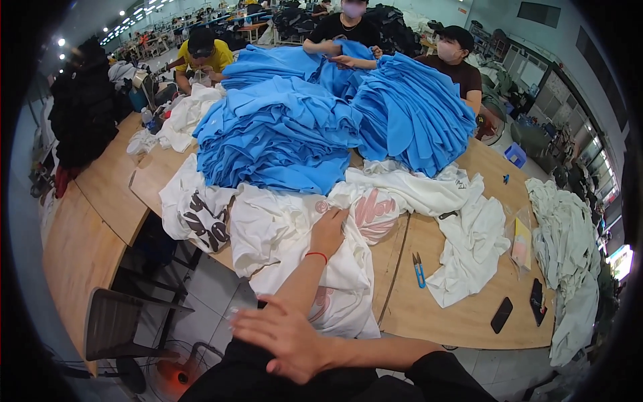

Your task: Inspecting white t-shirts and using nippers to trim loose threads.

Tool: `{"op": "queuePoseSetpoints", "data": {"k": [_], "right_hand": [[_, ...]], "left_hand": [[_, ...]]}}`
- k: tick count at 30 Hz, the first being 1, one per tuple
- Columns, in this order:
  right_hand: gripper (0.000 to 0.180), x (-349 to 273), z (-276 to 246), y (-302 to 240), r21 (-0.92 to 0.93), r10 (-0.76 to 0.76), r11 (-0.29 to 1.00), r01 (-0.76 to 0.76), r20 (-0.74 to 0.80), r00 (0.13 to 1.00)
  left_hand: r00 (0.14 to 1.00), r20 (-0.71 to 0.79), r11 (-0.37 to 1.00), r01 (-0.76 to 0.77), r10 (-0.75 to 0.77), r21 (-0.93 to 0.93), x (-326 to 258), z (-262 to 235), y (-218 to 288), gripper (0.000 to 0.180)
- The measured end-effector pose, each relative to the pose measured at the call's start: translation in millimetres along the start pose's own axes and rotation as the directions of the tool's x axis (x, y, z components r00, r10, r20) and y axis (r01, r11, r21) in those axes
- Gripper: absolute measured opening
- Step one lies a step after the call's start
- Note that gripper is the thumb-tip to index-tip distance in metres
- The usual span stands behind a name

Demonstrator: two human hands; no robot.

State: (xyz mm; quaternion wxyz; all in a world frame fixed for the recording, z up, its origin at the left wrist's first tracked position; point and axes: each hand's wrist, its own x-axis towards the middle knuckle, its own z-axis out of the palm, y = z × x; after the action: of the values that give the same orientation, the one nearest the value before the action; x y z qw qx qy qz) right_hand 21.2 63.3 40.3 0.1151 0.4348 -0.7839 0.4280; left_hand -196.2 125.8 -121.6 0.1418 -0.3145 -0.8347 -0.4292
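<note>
My left hand (327,232), a red string round its wrist, is closed on a white shirt (348,278) with pink print; its fingertips are partly hidden in the folds. The shirt spreads over the table edge and hangs down toward my lap. My right hand (288,338) crosses in front of my left forearm, fingers spread, holding nothing I can make out. A small whitish blur shows at its fingertips. Left of the shirt lies a white garment with dark print (201,218). Blue thread snips (419,270) rest on the table to the right.
Tall piles of blue fabric (278,134) stand behind the shirts on the wooden table (402,295). Two dark phones (501,315), a plastic packet (521,241) and pale green garments (566,248) lie right. A chair (124,321) stands left. Several people work across the table.
</note>
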Motion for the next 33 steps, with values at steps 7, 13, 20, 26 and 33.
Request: {"op": "queuePoseSetpoints", "data": {"k": [7, 13, 20, 26, 33], "right_hand": [[0.097, 33, -25, 1, 0.023, -0.097, 0.995, 0.094, 0.254, 0.962], [0.088, 22, -35, 67, -0.033, 0.167, 0.986, -0.164, 0.186, 0.968], [0.073, 19, -21, 69, -0.255, 0.241, 0.945, -0.203, 0.125, 0.962], [0.098, 54, -12, -37, -0.066, -0.171, 0.981, 0.183, 0.152, 0.973], [0.113, 34, -8, 14, 0.042, 0.026, 0.999, -0.022, -0.087, 0.996]], "left_hand": [[1.0, 0.013, 1.0, -0.02, 0.019, 0.024, -2, 2, -2, 0.045], [0.999, -0.011, 0.998, -0.039, 0.04, 0.053, -2, 0, -4, 0.048], [0.997, -0.037, 0.997, -0.059, 0.06, 0.041, -4, 0, -5, 0.046], [0.999, -0.018, 0.997, -0.05, 0.051, 0.053, -4, 0, -5, 0.046], [0.998, -0.007, 0.997, -0.066, 0.066, 0.041, -1, 2, 0, 0.049]]}}
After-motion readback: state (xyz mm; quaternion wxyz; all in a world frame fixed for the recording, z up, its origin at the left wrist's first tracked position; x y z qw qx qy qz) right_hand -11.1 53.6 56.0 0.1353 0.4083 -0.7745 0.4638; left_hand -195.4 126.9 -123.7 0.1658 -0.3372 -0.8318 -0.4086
